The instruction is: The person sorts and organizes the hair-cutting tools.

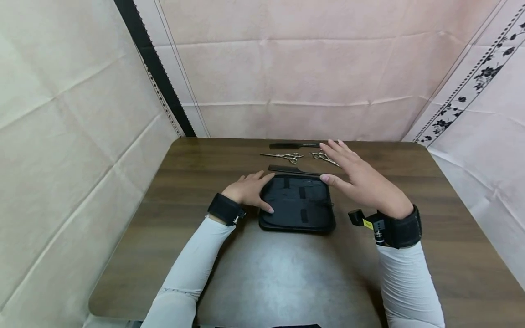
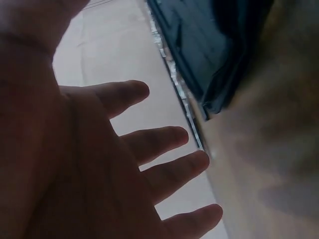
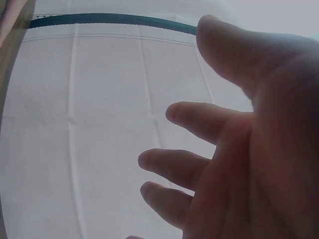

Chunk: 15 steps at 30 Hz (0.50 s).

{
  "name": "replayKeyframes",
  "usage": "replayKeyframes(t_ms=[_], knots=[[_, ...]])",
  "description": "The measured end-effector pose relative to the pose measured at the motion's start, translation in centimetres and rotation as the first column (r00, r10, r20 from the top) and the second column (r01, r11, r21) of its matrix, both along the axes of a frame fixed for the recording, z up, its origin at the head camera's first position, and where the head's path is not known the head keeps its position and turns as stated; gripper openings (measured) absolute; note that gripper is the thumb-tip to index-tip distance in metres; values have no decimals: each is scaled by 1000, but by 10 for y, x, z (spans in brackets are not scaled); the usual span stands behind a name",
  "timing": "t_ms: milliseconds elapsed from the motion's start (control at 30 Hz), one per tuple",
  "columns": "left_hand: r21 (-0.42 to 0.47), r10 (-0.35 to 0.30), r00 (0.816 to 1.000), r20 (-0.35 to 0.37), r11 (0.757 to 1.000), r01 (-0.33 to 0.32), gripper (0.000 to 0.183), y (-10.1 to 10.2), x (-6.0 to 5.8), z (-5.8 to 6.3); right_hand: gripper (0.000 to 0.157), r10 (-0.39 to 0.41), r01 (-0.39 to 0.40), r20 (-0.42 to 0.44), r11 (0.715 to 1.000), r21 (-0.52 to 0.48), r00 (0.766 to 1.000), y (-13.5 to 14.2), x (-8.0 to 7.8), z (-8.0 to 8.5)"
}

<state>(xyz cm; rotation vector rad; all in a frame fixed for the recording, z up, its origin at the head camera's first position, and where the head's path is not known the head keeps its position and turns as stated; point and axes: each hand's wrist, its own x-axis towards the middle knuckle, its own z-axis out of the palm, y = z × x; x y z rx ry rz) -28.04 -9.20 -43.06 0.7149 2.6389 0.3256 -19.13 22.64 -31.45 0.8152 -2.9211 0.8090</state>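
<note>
A black case (image 1: 292, 200) with small loops on its inner face lies on the table. By its left edge is my left hand (image 1: 248, 190), fingers and thumb spread; whether they touch the case I cannot tell. My right hand (image 1: 358, 180) is over the case's upper right corner, fingers extended and holding nothing. Behind the case lies a black comb (image 1: 283, 169), its right end near the right thumb. Farther back are silver scissors (image 1: 293, 157), a second pair of scissors (image 1: 324, 157) partly behind the right fingers, and another black comb (image 1: 284, 146).
The brown wooden table (image 1: 164, 255) has rounded corners. Pale cloth sheets (image 1: 307, 73) hang behind it and at both sides. A dark object (image 1: 297, 326) barely shows at the bottom edge of the head view.
</note>
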Motion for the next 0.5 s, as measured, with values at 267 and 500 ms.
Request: replayKeyframes(t_ms=[267, 500], knots=[[-107, 3, 999, 35, 994, 1, 118, 6, -3, -8, 74, -4, 4, -10, 1000, 3, 1000, 2, 1, 2], [-136, -4, 999, 40, 991, 10, 118, 7, -4, -15, 73, -6, 6, -9, 1000, -4, 1000, 4, 2, 1]])
